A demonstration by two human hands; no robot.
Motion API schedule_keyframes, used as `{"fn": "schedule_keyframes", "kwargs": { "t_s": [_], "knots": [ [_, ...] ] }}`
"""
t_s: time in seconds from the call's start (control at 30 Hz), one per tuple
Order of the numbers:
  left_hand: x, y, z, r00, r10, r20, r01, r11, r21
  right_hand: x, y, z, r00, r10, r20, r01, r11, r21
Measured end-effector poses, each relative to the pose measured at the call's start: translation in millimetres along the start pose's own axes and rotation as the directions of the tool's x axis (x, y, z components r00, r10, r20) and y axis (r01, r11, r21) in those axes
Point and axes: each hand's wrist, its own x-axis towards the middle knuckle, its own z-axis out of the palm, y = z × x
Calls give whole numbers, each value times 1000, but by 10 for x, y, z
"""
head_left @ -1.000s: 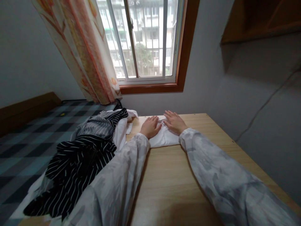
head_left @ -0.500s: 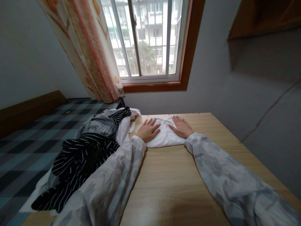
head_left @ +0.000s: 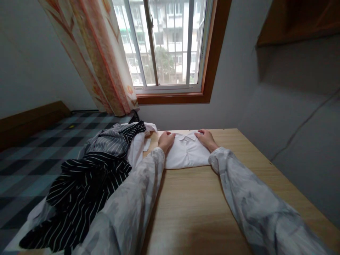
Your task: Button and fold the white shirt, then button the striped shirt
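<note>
A white collared shirt, folded into a compact bundle, lies flat on the wooden table. Its collar points away from me, at the far edge of the bundle. My left hand pinches the far left corner of the shirt, fingers curled over the edge. At the far right corner, my right hand has its thumb and fingers closed on the cloth beside the collar.
Left of the table, a heap of black-and-white striped clothing with white cloth under it lies partly on a checked bed. A small white tag rests near the heap. Beyond the table are a wall and a window.
Both hands have gone from lying flat on the shirt to gripping its two far corners. The collar shows more plainly now, and the view has shifted slightly.
</note>
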Motion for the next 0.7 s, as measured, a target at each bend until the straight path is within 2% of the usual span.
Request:
{"fn": "schedule_keyframes", "kwargs": {
  "t_s": [0.13,0.27,0.37,0.5,0.63,0.7],
  "knots": [
    [2,67,71,997,-7,73,22,977,-211,10,36,30,1000,-19,-13,21,991,133],
    [8,148,91,998,-8,68,27,956,-290,6,68,23,998,5,-70,19,941,338],
    [-10,162,44,998,-6,59,24,951,-308,-6,82,0,998,0,-58,23,912,411],
    [-55,155,-34,1000,10,28,-2,960,-280,-27,85,-42,999,7,-33,9,892,452],
    [-95,144,-130,994,97,-45,-101,991,-84,-41,93,-82,999,37,16,-40,913,407],
    [-118,126,-210,993,110,-46,-110,994,9,-49,103,-105,999,36,30,-44,930,365]
  ]
}}
